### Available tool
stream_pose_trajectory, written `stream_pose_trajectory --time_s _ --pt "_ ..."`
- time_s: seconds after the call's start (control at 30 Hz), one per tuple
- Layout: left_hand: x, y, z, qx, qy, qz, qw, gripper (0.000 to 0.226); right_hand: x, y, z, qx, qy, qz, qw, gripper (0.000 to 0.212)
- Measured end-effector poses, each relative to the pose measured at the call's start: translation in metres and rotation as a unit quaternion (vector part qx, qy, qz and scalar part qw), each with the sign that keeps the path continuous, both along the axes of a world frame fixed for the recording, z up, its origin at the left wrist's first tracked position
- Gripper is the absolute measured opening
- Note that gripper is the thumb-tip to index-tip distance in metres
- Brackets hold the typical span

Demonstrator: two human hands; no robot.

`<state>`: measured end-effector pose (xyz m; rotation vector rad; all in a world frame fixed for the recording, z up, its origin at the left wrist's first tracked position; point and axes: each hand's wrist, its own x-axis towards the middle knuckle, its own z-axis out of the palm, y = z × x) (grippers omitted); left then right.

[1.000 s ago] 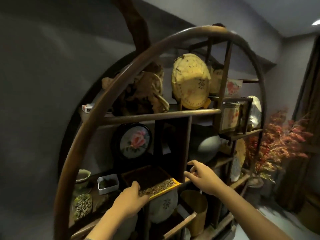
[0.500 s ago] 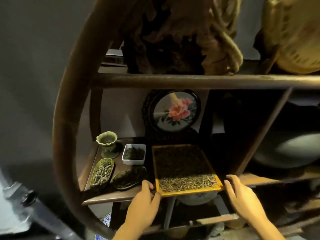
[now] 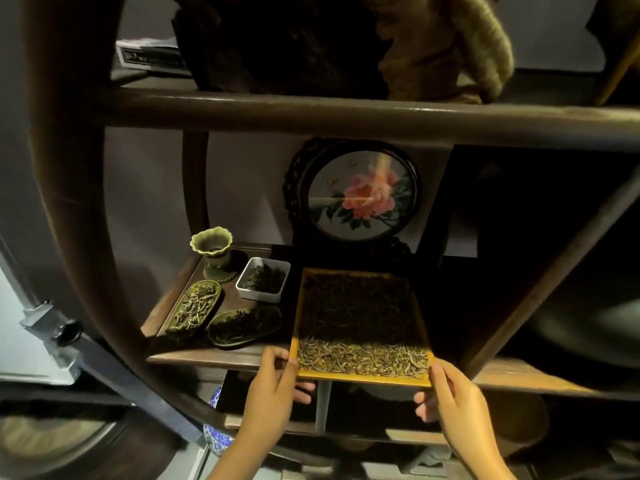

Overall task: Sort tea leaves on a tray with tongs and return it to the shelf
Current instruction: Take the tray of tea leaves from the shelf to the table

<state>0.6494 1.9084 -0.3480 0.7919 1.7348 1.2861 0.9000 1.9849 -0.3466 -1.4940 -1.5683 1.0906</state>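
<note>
Two hands, left (image 3: 273,389), right (image 3: 453,400); forearms bare, no sleeves, rings, watch.

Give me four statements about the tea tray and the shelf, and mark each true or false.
1. Both hands hold the yellow tray at its near corners: left hand, right hand. True.
2. The tray is empty. False: tea leaves cover it.
3. A white dish of dark leaves sits left of the tray. True.
4. The round flower picture lies flat in front of the tray. False: it stands upright behind it.
</note>
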Motion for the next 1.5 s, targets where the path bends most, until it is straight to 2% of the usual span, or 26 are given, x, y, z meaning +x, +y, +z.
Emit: stream_pose_trajectory --time_s 0.33,0.53,0.63,0.77,0.9,1.17,1.5 --pt "-0.006 -0.021 -0.023 0.016 -0.080 -0.012 0.997 0.005 0.005 -0.027 0.005 -0.029 0.123 -0.010 0.992 0.027" --pt "-0.012 -0.020 -0.018 0.008 -0.087 -0.036 0.996 0.025 0.008 -0.047 0.000 -0.077 0.164 -0.028 0.983 0.027" --pt "-0.014 -0.017 -0.012 0.001 -0.106 -0.044 0.993 0.031 0.009 -0.052 -0.002 -0.089 0.163 -0.036 0.982 0.024" --pt "-0.016 -0.012 -0.012 0.000 -0.095 -0.043 0.995 0.025 0.003 -0.043 0.003 -0.081 0.140 -0.059 0.985 0.019" --pt "-0.018 -0.012 -0.011 -0.002 -0.107 -0.049 0.993 0.023 -0.007 -0.024 0.007 -0.052 0.102 -0.052 0.992 0.024" --pt "-0.018 -0.015 -0.010 0.035 -0.123 -0.067 0.990 0.024 -0.007 -0.022 0.004 -0.028 0.086 -0.041 0.995 0.030" --pt "-0.022 -0.035 0.003 0.049 -0.159 -0.114 0.980 0.024 -0.004 -0.074 0.006 -0.001 0.125 -0.123 0.985 0.030"
